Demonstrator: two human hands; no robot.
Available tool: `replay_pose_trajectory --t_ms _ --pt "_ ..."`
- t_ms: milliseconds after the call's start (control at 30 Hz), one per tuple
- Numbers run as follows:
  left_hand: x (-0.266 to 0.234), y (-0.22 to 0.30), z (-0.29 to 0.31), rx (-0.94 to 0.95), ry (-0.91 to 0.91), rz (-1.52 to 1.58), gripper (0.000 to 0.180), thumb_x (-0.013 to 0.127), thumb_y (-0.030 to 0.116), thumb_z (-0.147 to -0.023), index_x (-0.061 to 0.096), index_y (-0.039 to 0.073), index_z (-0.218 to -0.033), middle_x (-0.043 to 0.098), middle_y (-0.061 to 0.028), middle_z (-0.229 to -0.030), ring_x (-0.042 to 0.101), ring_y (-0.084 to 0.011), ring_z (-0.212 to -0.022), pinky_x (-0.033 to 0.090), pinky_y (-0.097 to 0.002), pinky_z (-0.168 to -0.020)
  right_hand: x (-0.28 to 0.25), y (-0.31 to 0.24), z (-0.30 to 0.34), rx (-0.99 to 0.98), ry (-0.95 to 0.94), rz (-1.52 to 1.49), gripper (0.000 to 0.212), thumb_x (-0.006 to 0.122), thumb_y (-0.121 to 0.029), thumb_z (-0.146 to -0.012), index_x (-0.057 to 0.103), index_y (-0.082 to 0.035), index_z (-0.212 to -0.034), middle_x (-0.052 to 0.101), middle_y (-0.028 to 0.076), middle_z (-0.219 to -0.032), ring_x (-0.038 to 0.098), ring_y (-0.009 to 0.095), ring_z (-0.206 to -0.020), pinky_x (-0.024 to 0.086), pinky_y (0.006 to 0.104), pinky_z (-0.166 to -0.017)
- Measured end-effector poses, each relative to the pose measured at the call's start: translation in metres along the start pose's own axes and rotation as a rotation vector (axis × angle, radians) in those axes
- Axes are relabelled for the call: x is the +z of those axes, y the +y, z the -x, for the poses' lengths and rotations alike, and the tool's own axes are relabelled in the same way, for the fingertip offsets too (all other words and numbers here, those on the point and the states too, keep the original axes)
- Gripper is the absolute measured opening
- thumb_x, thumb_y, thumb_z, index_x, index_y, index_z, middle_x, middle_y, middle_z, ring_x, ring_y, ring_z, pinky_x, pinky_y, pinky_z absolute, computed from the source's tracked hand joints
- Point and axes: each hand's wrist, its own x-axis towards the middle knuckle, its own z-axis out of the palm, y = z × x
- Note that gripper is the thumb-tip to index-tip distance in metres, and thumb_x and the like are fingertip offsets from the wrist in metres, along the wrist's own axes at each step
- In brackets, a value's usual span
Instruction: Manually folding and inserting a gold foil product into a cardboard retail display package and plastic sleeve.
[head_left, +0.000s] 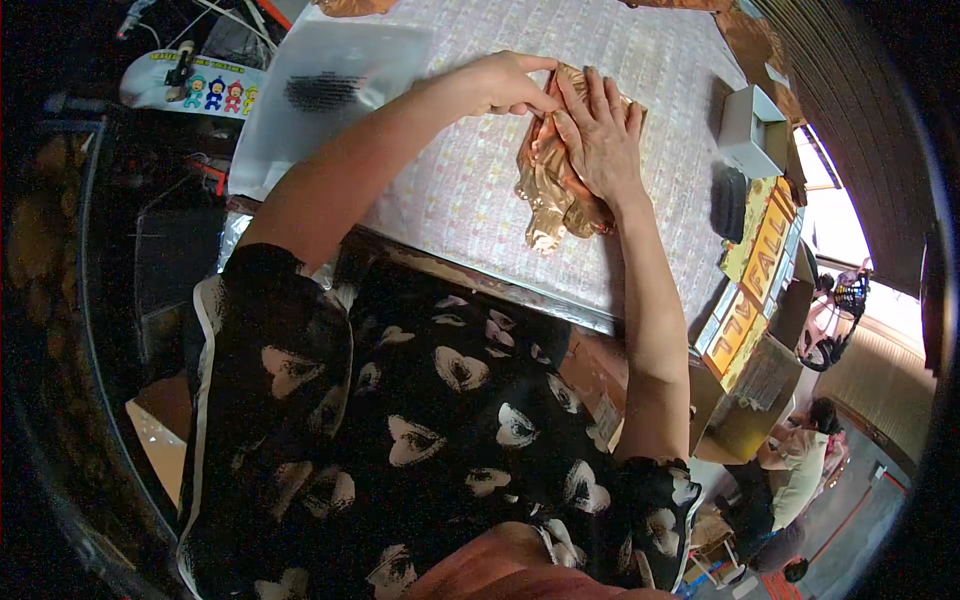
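A shiny copper-gold piece of fabric (549, 180) lies bunched and partly folded on the covered table, its lower end crumpled toward me. My right hand (603, 150) rests flat on its upper right part, with the fingers spread and pointing away from me. At the fabric's upper left edge, my left hand (500, 85) has its fingers bent and takes hold of the cloth by the edge. Under my right palm and fingers, part of the fabric is hidden.
A clear plastic bag (340, 90) lies left of the fabric. At the right stand an open white box (752, 135), a black item (729, 203) and a printed cardboard box (750, 285). More copper fabric (755, 50) is at the far right edge. A skateboard (190, 82) is beyond the left side; a person (800, 460) is lower right.
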Motion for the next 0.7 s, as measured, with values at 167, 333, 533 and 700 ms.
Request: replay_pose_trajectory --t_ms 167,333,533,700 --pt "0.007 0.010 0.010 0.026 0.054 -0.129 0.074 0.078 0.026 -0.087 0.048 0.017 -0.155 0.071 -0.0001 -0.083 0.043 -0.0047 -0.056 0.032 -0.0209 -0.047 0.000 0.000 0.000 0.011 0.004 -0.003 0.056 0.040 -0.053 -0.106 0.041 -0.031 -0.158 0.034 0.016 -0.164 0.032 0.040 -0.150 0.018 0.0635 -0.120" --pt "-0.006 0.011 0.024 0.019 0.083 -0.249 0.059 0.073 0.026 -0.093 0.055 0.017 -0.148 0.076 -0.0081 -0.091 0.058 -0.0063 -0.064 0.047 -0.0248 -0.053 0.000 -0.003 -0.001 0.026 0.006 0.034 0.058 0.041 -0.056 -0.105 0.041 -0.032 -0.158 0.034 0.016 -0.164 0.033 0.040 -0.149 0.020 0.0637 -0.119" --pt "-0.006 -0.014 0.000 0.882 0.401 -0.507 0.032 0.061 0.014 -0.101 0.063 0.007 -0.132 0.075 -0.0125 -0.103 0.072 -0.0204 -0.090 0.057 -0.0342 -0.080 -0.004 -0.006 -0.003 0.033 -0.020 0.041 0.060 0.044 -0.056 -0.104 0.037 -0.033 -0.159 0.031 0.015 -0.166 0.030 0.041 -0.151 0.019 0.0624 -0.120" --pt "0.003 -0.011 0.010 0.829 0.143 -0.488 0.020 0.058 0.008 -0.100 0.064 0.004 -0.119 0.073 -0.0149 -0.109 0.072 -0.0294 -0.102 0.055 -0.0373 -0.089 -0.001 -0.003 -0.002 0.029 0.001 0.027 0.061 0.048 -0.056 -0.103 0.047 -0.025 -0.155 0.033 0.015 -0.165 0.031 0.041 -0.150 0.019 0.0617 -0.119"
